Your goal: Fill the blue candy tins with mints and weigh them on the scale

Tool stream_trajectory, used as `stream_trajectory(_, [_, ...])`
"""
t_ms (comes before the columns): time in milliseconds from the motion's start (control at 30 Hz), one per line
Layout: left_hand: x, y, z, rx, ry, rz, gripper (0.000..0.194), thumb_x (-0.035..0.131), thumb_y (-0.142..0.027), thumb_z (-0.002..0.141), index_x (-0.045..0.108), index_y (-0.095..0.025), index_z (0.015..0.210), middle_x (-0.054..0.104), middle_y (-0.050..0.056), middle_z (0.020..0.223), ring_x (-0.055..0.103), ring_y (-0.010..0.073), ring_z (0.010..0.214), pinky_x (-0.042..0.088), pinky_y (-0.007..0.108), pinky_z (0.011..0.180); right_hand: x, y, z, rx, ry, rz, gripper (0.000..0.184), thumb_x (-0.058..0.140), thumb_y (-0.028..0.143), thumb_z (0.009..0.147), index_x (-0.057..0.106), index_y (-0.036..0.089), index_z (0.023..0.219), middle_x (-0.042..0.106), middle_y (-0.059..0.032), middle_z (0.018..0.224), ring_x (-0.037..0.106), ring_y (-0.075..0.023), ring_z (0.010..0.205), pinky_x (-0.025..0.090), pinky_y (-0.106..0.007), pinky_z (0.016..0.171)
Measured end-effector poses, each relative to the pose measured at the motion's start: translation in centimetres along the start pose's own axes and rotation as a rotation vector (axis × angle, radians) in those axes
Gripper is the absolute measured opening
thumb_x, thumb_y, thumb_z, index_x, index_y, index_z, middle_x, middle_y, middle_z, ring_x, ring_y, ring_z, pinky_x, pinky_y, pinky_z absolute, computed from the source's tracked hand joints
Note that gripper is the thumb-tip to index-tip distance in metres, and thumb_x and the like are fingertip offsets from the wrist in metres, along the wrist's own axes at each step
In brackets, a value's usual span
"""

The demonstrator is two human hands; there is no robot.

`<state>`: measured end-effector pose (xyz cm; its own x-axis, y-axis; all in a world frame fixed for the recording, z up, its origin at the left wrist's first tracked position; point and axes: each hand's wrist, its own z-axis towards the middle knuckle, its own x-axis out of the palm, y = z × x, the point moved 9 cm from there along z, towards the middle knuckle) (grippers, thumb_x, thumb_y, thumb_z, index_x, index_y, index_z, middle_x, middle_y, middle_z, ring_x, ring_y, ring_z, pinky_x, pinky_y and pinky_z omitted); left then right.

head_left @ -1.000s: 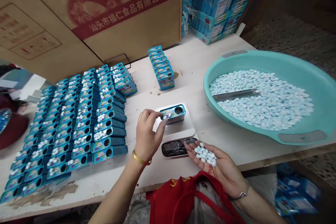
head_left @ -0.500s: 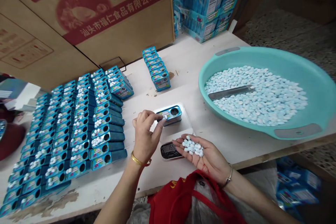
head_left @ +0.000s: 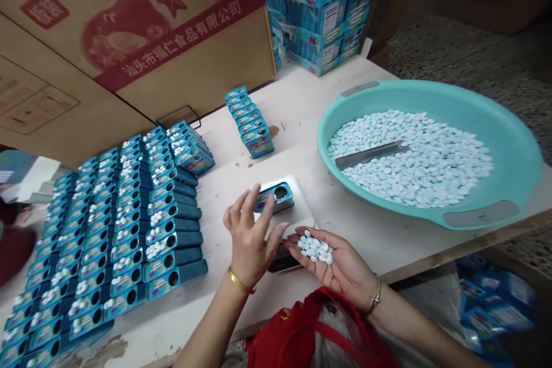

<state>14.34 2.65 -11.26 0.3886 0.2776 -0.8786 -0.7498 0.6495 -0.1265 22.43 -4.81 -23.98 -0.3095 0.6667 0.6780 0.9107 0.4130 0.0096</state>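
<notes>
The left hand [head_left: 252, 237], fingers spread and thumb apart, hovers by the small blue rectangular tin with a round hole [head_left: 284, 201], which stands on the white scale [head_left: 304, 207] near the desk's [head_left: 302, 121] front edge. The right hand [head_left: 347, 269] lies open, palm up and slightly cupped, bearing pale oval candies [head_left: 315, 247]. Toward the desk's right end sits a turquoise oval basin [head_left: 515, 149].

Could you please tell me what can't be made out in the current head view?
Head view:
- Reading on the display: right hand covers it.
- Inside the centre tin: too dark.
- Number of white pieces in that palm: they overlap.
- Red container: cut off by left edge.
</notes>
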Motion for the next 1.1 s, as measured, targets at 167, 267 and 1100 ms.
stream_trajectory(167, [0.9, 0.2, 2.4, 0.008, 0.142, 0.020, 0.063, 0.055, -0.048, 0.085, 0.041, -0.015, 0.137, 0.045, 0.019, 0.138, 0.040, 0.0334, 0.126, 0.027, 0.047, 0.100, -0.5, 0.2, -0.1, -0.003, -0.031, 0.023, 0.015, 0.053, 0.011, 0.084, 0.067, 0.005, 0.082, 0.074, -0.0156, 0.081, 0.072, -0.0246, 0.083, 0.060, -0.031, 0.074])
stream_trajectory(267, [1.6, 1.6, 4.2, 0.017, 0.248, -0.037, 0.043, 0.052, -0.040, 0.089, 0.049, -0.018, 0.125, 0.063, 0.011, 0.111, 0.055, 0.0242, 0.099, 0.034, 0.038, 0.088, -0.8, 0.4, 0.0, -0.009, -0.042, 0.041, 0.012, 0.056, 0.010, 0.082, 0.067, 0.005, 0.082, 0.074, -0.0160, 0.082, 0.072, -0.0263, 0.087, 0.060, -0.030, 0.074])
stream_trajectory(1100, [1.7, 21.9, 9.2, -0.588, 0.274, 0.670, 0.031, 0.056, -0.025, 0.077, 0.058, -0.017, 0.107, 0.052, 0.015, 0.119, 0.045, 0.0326, 0.110, 0.036, 0.044, 0.088, -3.8, 4.8, 0.8, -0.149, -0.147, 0.047, 0.015, 0.053, 0.002, 0.078, 0.066, 0.006, 0.086, 0.074, -0.0176, 0.090, 0.072, -0.0250, 0.088, 0.061, -0.033, 0.076])
